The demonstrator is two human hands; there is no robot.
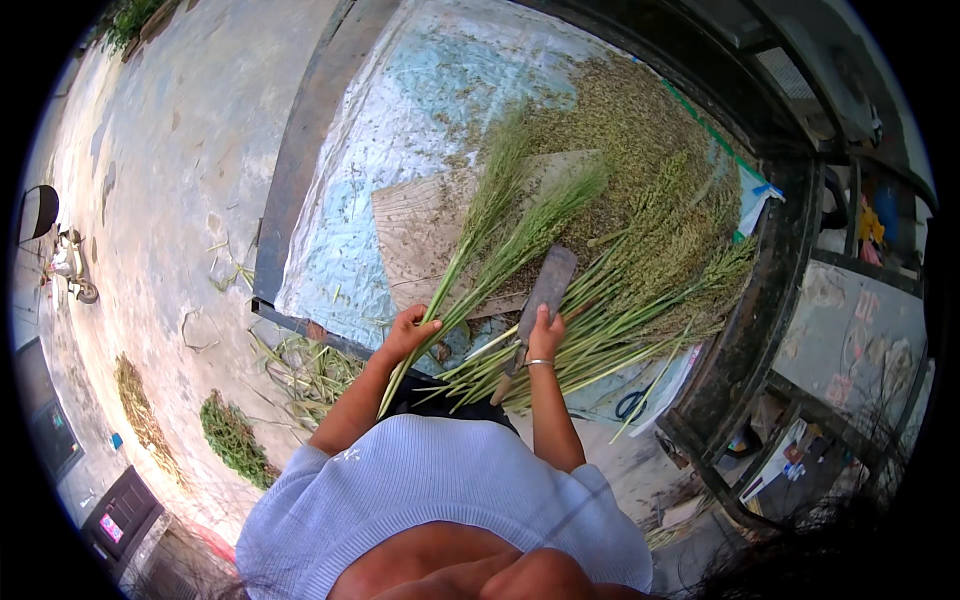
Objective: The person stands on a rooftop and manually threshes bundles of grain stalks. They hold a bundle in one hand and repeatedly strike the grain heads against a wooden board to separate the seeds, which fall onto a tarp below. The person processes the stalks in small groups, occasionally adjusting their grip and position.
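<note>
My left hand (408,333) is closed round the lower stems of a small bunch of green broomcorn-like stalks (490,235). Their feathery heads fan out over a flat brown board (420,225). In my right hand (545,338) is a long, flat grey tool (552,283), resembling a scraper or blade, with a wooden handle pointing back toward me. A bracelet circles that wrist. Right of the tool lies a heap of cut stalks (610,300) with seed heads pointing away. Loose brownish-green seeds (610,110) are spread thickly behind the board.
A white and pale blue sheet (325,225) lines the metal-edged bed (290,180). Dark-handled scissors (631,405) lie near its right corner. Stripped stalks (310,375) litter the ground at left. Farther left are a green plant pile (235,440) and a parked scooter (70,265).
</note>
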